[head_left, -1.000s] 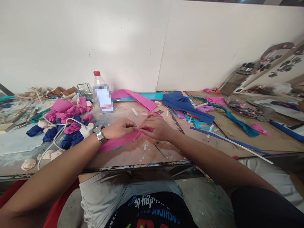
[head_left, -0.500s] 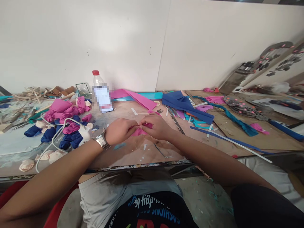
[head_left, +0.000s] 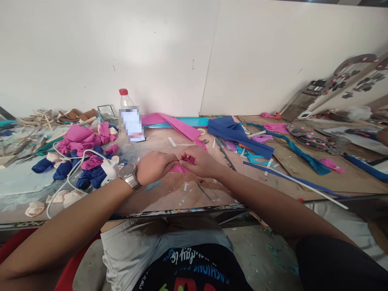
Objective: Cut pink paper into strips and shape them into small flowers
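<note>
Over a paint-stained brown wooden-looking worktop (head_left: 165, 198) backed by a white wall panel (head_left: 157, 60), a crinkled bright-pink piece of thin sheet material (head_left: 180, 169) is held between the facing fingertips of the left hand (head_left: 155, 165) and the right hand (head_left: 201, 162), both pinched on it, apparently so that its gathered part is kept tight. Beyond it, a long folded pink strip (head_left: 184, 127) is laid, seemingly within easy reach, while a blurred-screen smartphone (head_left: 132, 123) is propped before a clear red-capped plastic bottle (head_left: 125, 102), probably to be kept upright.
</note>
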`<state>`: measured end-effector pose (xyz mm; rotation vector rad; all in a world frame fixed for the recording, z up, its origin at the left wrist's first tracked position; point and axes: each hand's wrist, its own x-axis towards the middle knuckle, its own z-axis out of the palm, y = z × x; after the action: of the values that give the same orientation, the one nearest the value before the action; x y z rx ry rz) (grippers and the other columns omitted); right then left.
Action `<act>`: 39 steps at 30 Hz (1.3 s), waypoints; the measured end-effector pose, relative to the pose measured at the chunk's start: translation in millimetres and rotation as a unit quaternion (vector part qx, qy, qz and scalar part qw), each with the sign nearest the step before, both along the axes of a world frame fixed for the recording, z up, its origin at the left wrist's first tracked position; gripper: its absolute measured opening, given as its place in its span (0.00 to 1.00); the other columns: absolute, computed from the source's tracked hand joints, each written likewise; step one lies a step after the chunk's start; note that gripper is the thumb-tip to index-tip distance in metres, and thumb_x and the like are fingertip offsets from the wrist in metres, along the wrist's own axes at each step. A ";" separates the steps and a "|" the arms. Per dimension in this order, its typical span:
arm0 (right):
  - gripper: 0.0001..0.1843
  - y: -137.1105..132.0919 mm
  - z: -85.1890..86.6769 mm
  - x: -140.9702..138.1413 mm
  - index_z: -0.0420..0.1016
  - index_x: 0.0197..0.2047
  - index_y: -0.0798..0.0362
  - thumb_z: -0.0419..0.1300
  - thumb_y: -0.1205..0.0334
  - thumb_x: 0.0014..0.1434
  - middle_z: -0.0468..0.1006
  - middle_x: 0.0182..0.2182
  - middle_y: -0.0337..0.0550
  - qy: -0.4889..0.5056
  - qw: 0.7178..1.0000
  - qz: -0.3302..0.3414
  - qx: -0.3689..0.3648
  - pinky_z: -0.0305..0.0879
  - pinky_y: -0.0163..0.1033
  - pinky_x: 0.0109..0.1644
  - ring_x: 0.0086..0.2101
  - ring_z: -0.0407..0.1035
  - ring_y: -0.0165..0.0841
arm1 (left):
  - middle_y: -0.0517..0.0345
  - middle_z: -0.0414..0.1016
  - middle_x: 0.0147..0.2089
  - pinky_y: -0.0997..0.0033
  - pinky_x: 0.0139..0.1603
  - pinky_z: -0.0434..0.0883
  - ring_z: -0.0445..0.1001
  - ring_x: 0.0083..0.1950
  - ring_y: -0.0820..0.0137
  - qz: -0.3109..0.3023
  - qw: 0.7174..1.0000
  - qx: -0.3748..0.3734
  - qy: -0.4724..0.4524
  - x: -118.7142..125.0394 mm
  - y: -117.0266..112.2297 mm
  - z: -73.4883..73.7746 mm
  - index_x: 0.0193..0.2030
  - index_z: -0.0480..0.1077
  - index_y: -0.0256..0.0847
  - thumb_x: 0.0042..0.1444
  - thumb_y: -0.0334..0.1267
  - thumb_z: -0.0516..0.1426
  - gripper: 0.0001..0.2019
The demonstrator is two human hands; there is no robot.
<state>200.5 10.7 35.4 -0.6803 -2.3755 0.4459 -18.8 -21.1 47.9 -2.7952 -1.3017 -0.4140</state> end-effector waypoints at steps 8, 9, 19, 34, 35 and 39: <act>0.07 -1.6 2.6 -2.1 0.72 0.33 0.53 0.57 0.63 0.63 0.78 0.31 0.40 -0.015 1.000 0.001 0.014 0.60 0.40 0.45 0.34 0.70 0.33 | 0.55 0.79 0.31 0.68 0.31 0.55 0.71 0.30 0.68 -0.012 0.998 -0.038 -0.053 2.6 -2.5 2.0 0.40 0.76 0.41 0.69 0.45 0.51 0.15; 0.07 -1.6 2.5 -2.4 0.72 0.33 0.53 0.58 0.62 0.64 0.78 0.30 0.40 -0.011 1.000 0.001 0.011 0.60 0.40 0.44 0.33 0.70 0.33 | 0.56 0.78 0.30 0.69 0.31 0.55 0.70 0.29 0.69 -0.012 0.996 -0.049 -0.067 2.4 -3.0 3.2 0.38 0.75 0.40 0.67 0.44 0.52 0.14; 0.04 0.0 -1.4 -0.8 0.78 0.36 0.52 0.62 0.64 0.61 0.82 0.32 0.39 0.009 1.000 0.005 0.019 0.61 0.40 0.47 0.34 0.73 0.32 | 0.64 0.65 0.22 0.70 0.29 0.51 0.58 0.24 0.75 -0.010 0.988 -0.110 -0.105 -1.3 -0.9 5.9 0.28 0.70 0.39 0.61 0.41 0.57 0.12; 0.05 -2.8 -0.9 -3.4 0.71 0.33 0.52 0.57 0.66 0.61 0.76 0.29 0.38 -0.003 1.000 0.000 0.023 0.58 0.40 0.46 0.33 0.69 0.33 | 0.64 0.67 0.23 0.71 0.31 0.54 0.59 0.25 0.75 -0.058 0.982 -0.092 -0.157 -1.8 -0.7 3.7 0.32 0.74 0.39 0.62 0.37 0.56 0.10; 0.05 -2.8 -0.9 -3.4 0.70 0.32 0.53 0.57 0.66 0.61 0.76 0.29 0.38 -0.003 1.000 -0.001 0.015 0.58 0.40 0.45 0.32 0.68 0.32 | 0.64 0.66 0.23 0.71 0.31 0.54 0.59 0.25 0.75 -0.056 0.982 -0.090 -0.157 -1.5 -1.2 4.2 0.32 0.74 0.39 0.63 0.38 0.56 0.10; 0.06 -1.9 -0.9 -1.4 0.72 0.34 0.53 0.57 0.63 0.63 0.76 0.30 0.39 0.003 1.000 -0.005 -0.002 0.59 0.38 0.42 0.32 0.68 0.32 | 0.64 0.64 0.23 0.71 0.30 0.53 0.59 0.26 0.75 -0.049 0.974 -0.141 -0.170 -3.1 0.6 7.5 0.28 0.70 0.38 0.64 0.39 0.55 0.13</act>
<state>199.0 8.8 34.5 -0.6917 -2.3651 0.4482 -21.9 -20.6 55.4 -3.1404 -1.3815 -0.8047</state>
